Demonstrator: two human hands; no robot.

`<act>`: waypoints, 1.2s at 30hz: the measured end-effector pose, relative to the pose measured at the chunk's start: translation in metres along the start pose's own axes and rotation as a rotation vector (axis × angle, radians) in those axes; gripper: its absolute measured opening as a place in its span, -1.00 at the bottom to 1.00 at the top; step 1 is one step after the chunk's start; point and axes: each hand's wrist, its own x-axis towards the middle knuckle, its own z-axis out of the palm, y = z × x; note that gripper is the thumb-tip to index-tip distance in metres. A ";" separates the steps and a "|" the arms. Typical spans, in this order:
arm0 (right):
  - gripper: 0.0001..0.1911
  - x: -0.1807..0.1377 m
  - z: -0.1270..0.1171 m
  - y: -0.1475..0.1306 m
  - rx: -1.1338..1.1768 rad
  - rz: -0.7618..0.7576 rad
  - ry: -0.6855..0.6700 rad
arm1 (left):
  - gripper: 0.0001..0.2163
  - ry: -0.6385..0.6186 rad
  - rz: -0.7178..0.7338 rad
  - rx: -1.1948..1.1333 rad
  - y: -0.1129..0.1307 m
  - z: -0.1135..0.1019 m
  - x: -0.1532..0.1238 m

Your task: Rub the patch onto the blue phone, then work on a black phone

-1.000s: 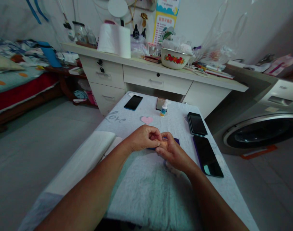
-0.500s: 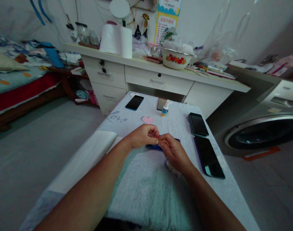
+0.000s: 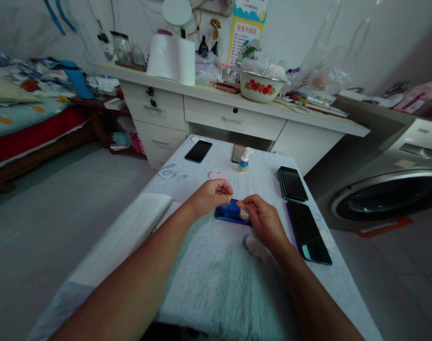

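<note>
A blue phone [image 3: 227, 213] with a glossy back lies face down on the cloth-covered table, under my hands. Just above its far left part, my left hand [image 3: 211, 195] is closed in a pinch; whatever is between the fingertips is too small to make out. My right hand [image 3: 265, 218] hides the phone's right end, its thumb and forefinger pinched together. Below those fingertips a pale patch with orange edges shows against the phone, either a small held piece or a reflection; I cannot tell which.
A small spray bottle [image 3: 243, 160] stands beyond my hands, beside another phone [image 3: 237, 152]. One dark phone [image 3: 198, 151] lies at the far left; more lie along the right edge, including a large black one [image 3: 308, 232]. A washing machine [image 3: 390, 156] is at right, a white desk [image 3: 233, 111] behind.
My hands, earlier touching at the fingertips over the phone, have moved apart, the left slightly left and the right slightly right. More of the blue phone shows between them.
</note>
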 end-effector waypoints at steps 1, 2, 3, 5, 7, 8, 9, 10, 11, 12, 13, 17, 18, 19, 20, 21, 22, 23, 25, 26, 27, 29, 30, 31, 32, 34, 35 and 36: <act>-0.80 0.001 -0.002 0.002 -0.019 0.018 -0.001 | -0.88 0.046 0.014 -0.002 0.000 -0.001 0.001; -0.79 0.002 -0.003 0.004 -0.038 0.032 -0.022 | -0.89 0.084 0.026 -0.010 0.000 -0.001 0.002; -0.79 0.003 -0.004 0.006 -0.060 0.043 -0.049 | -0.90 0.113 0.035 -0.021 0.000 -0.002 0.003; -0.79 0.005 -0.004 0.009 -0.115 0.055 -0.103 | -0.90 0.151 0.049 -0.051 0.000 -0.002 0.003; -0.80 0.005 -0.002 0.010 -0.186 0.062 -0.122 | -0.89 0.176 0.054 -0.075 0.000 -0.002 0.003; -0.80 0.005 -0.001 0.010 -0.222 0.067 -0.121 | -0.89 0.187 0.055 -0.082 -0.001 -0.002 0.003; -0.79 0.005 0.000 0.011 -0.256 0.075 -0.120 | -0.89 0.194 0.054 -0.087 -0.001 -0.002 0.003; -0.79 0.005 0.001 0.012 -0.284 0.082 -0.123 | -0.89 0.199 0.054 -0.091 -0.001 -0.002 0.003; -0.79 0.005 0.002 0.012 -0.303 0.088 -0.131 | -0.89 0.201 0.053 -0.093 -0.002 -0.002 0.003; -0.79 0.005 0.002 0.013 -0.315 0.090 -0.142 | -0.89 0.202 0.054 -0.096 -0.003 -0.002 0.004; -0.79 0.005 0.002 0.014 -0.321 0.089 -0.151 | -0.89 0.204 0.054 -0.098 -0.003 -0.002 0.004; -0.80 0.005 0.001 0.015 -0.328 0.063 -0.189 | -0.89 0.224 0.058 -0.098 -0.007 -0.003 0.006; -0.79 0.005 0.000 0.015 -0.334 0.057 -0.197 | -0.89 0.230 0.058 -0.093 -0.008 -0.004 0.007; -0.79 0.005 0.000 0.016 -0.342 0.053 -0.203 | -0.89 0.237 0.058 -0.088 -0.009 -0.004 0.007; -0.79 0.005 0.000 0.016 -0.352 0.051 -0.207 | -0.89 0.242 0.056 -0.083 -0.010 -0.004 0.008; -0.78 0.005 0.000 0.016 -0.364 0.049 -0.210 | -0.89 0.245 0.056 -0.078 -0.011 -0.004 0.008; -0.78 0.005 0.001 0.016 -0.379 0.048 -0.210 | -0.88 0.247 0.056 -0.075 -0.012 -0.004 0.008; -0.77 0.005 0.001 0.016 -0.397 0.047 -0.210 | -0.88 0.247 0.058 -0.074 -0.013 -0.004 0.009; -0.74 0.005 0.001 0.015 -0.433 0.045 -0.215 | -0.89 0.248 0.065 -0.071 -0.014 -0.005 0.009; -0.74 0.005 0.001 0.013 -0.447 0.045 -0.218 | -0.89 0.250 0.069 -0.068 -0.015 -0.005 0.010; -0.74 0.005 0.001 0.012 -0.457 0.043 -0.224 | -0.89 0.253 0.075 -0.063 -0.016 -0.006 0.010; -0.76 0.004 -0.001 0.008 -0.465 0.038 -0.237 | -0.90 0.261 0.087 -0.044 -0.018 -0.008 0.011; -0.78 0.004 -0.001 0.006 -0.466 0.033 -0.243 | -0.91 0.268 0.094 -0.029 -0.019 -0.009 0.011; -0.80 0.004 -0.002 0.004 -0.469 0.031 -0.250 | -0.91 0.276 0.103 -0.010 -0.020 -0.010 0.012; -0.81 0.003 -0.003 0.004 -0.472 0.030 -0.256 | -0.92 0.288 0.110 0.014 -0.022 -0.011 0.012; -0.81 0.003 -0.005 0.004 -0.475 0.028 -0.268 | -0.92 0.307 0.123 0.075 -0.025 -0.013 0.013; -0.80 0.004 -0.005 0.004 -0.475 0.027 -0.271 | -0.93 0.317 0.126 0.111 -0.026 -0.013 0.013; -0.79 0.004 -0.005 0.006 -0.473 0.024 -0.273 | -0.93 0.322 0.132 0.155 -0.027 -0.013 0.013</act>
